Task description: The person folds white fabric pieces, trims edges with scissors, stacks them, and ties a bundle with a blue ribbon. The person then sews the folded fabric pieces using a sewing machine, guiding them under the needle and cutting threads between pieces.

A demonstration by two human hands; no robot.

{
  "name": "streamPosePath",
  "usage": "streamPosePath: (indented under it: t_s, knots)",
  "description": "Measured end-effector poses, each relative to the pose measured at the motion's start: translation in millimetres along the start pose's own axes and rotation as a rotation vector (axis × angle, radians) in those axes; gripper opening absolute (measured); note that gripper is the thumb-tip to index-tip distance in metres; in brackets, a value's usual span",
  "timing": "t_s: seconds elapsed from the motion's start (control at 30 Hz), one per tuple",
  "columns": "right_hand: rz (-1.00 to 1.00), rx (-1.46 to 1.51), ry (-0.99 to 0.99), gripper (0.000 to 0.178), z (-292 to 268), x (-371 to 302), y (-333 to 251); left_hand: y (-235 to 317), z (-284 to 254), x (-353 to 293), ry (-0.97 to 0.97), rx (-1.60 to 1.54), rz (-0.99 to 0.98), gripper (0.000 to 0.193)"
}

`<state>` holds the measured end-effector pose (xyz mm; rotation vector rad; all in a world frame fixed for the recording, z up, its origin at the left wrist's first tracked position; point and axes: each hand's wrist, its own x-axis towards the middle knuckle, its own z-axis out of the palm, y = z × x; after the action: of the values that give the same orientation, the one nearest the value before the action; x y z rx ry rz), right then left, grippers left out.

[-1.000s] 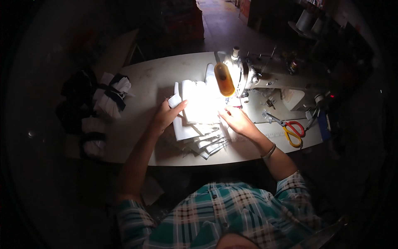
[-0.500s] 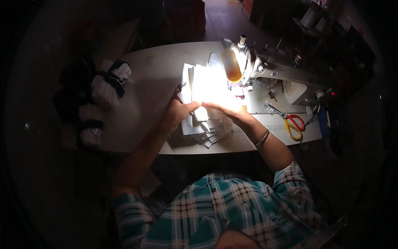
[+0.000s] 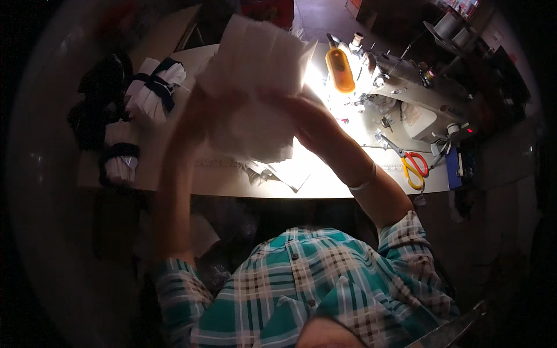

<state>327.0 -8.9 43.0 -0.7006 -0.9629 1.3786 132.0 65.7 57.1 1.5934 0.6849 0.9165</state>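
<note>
A thick stack of white fabric pieces [image 3: 255, 64] is lifted above the table, smeared by motion. My left hand [image 3: 210, 107] grips its left side and my right hand [image 3: 293, 110] its right side. The fingers of both hands are blurred and partly lost against the cloth. Below the stack, a few loose white fabric pieces [image 3: 278, 177] lie near the table's front edge. The lit sewing machine [image 3: 400, 95] stands to the right of my right hand, with an amber-coloured lamp [image 3: 340, 71] at its head.
Scissors with red and yellow handles [image 3: 413, 171] lie on the white table [image 3: 342, 185] at right, beside a printed ruler strip. Tied bundles of white cloth with dark bands [image 3: 155, 88] sit at the left end. Thread cones [image 3: 449, 28] stand at the far right.
Both hands have raised the fabric stack off the table, up and to the left. Some pieces stay behind on the tabletop. The lamp's surroundings show more clearly now.
</note>
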Motion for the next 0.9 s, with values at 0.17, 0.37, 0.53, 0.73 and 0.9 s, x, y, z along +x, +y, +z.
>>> streamPosePath:
  t_s: [0.17, 0.37, 0.53, 0.73, 0.9]
  knots:
    - [0.123, 0.214, 0.032, 0.051, 19, 16, 19, 14, -40, 55, -0.215, 0.124, -0.210, 0.052]
    - [0.440, 0.201, 0.237, 0.047, -52, -14, 92, -76, -12, 76, -0.281, 0.333, -0.501, 0.044]
    - [0.269, 0.263, 0.168, 0.062, -89, -54, 81, -79, -10, 67, -0.234, 0.285, -0.577, 0.052]
    - [0.449, -0.219, 0.286, 0.037, -58, 3, 87, -76, -13, 30, -0.169, 0.283, -0.532, 0.061]
    - [0.523, -0.551, 0.119, 0.022, -76, 41, 98, -107, -49, -7, -0.071, 0.203, -0.318, 0.064]
